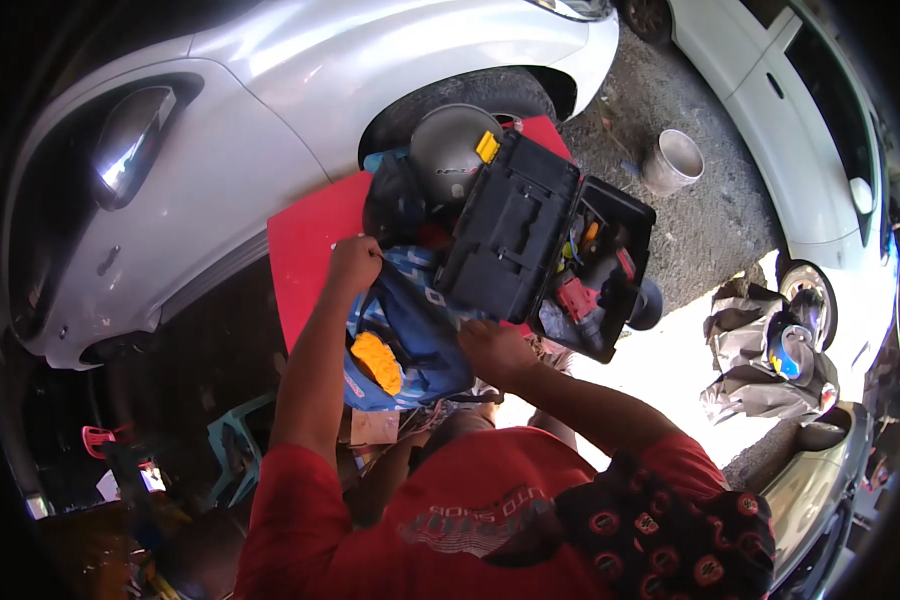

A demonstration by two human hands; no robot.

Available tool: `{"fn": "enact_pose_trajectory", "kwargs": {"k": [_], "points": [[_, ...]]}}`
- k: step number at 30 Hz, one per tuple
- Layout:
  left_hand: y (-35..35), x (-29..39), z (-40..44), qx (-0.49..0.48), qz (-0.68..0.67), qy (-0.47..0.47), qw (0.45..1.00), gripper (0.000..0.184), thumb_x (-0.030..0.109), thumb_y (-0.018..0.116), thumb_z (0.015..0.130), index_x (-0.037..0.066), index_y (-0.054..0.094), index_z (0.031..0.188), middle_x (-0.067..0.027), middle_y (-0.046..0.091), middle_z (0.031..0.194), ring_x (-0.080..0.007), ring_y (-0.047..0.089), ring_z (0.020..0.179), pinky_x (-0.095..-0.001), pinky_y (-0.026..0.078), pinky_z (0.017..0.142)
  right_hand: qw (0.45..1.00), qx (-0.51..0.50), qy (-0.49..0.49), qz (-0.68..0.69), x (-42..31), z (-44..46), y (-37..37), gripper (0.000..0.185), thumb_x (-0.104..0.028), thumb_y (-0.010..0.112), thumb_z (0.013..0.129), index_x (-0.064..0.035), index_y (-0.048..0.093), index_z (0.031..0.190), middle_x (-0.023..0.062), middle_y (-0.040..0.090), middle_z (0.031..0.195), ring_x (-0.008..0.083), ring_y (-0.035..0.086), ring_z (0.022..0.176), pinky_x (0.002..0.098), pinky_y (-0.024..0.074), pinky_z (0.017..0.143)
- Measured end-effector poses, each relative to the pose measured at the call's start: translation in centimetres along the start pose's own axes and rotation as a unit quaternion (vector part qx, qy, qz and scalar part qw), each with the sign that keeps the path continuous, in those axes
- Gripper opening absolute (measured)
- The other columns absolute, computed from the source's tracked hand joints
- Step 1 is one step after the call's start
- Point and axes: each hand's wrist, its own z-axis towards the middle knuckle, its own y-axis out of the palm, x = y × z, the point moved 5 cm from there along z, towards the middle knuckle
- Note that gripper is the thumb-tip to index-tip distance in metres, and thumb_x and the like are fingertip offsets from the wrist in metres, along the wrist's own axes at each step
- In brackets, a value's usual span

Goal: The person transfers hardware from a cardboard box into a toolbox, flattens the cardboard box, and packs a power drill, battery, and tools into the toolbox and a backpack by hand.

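Observation:
A blue patterned cloth bag [415, 335] lies in front of me, hanging over the near side of a red table. My left hand [356, 262] is closed on its upper left edge, near a dark strap. At its right side, my right hand [495, 352] is closed on the bag's edge, fingers partly hidden. A bright orange-yellow item [377, 363], its kind unclear, shows on the bag's left part. Just beyond my right hand stands a black toolbox [618, 200], lid [510, 230] swung back, with a red item [576, 298] and other mixed things inside.
On the red table [305, 255] a grey helmet [454, 150] sits behind the toolbox lid. A silver car [260, 130] stands close beyond and left. A whitish bucket [674, 162] is on the ground, a white car [800, 120] to the right. A teal stool [235, 450] stands lower left.

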Motion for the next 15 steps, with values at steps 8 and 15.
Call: {"fn": "enact_pose_trajectory", "kwargs": {"k": [8, 15], "points": [[0.0, 0.1, 0.6, -0.065, -0.029, -0.082, 0.994, 0.021, 0.011, 0.066, 0.077, 0.01, 0.08, 0.092, -0.0188, 0.075, 0.096, -0.0378, 0.072, 0.093, -0.044, 0.058, 0.086, 0.995, -0.055, 0.032, 0.072, 1.9, -7.2, 5.1, 0.026, -0.016, 0.068, 0.083, -0.0077, 0.065, 0.108, 0.0099, 0.061, 0.1, 0.0287, 0.067, 0.097, 0.045, 0.0565, 0.081], [-0.7, 13.4, 3.0, -0.115, -0.047, -0.041, 0.991, 0.047, 0.02, 0.072, 0.081, 0.007, 0.073, 0.126, -0.0254, 0.073, 0.116, -0.035, 0.069, 0.119, -0.0425, 0.05, 0.107, 0.988, 0.007, 0.092, 0.127, 4.8, -8.7, 0.6, 0.045, -0.024, 0.075, 0.086, -0.0161, 0.063, 0.129, 0.0123, 0.065, 0.112, 0.0295, 0.068, 0.109, 0.0428, 0.0578, 0.088]]}}
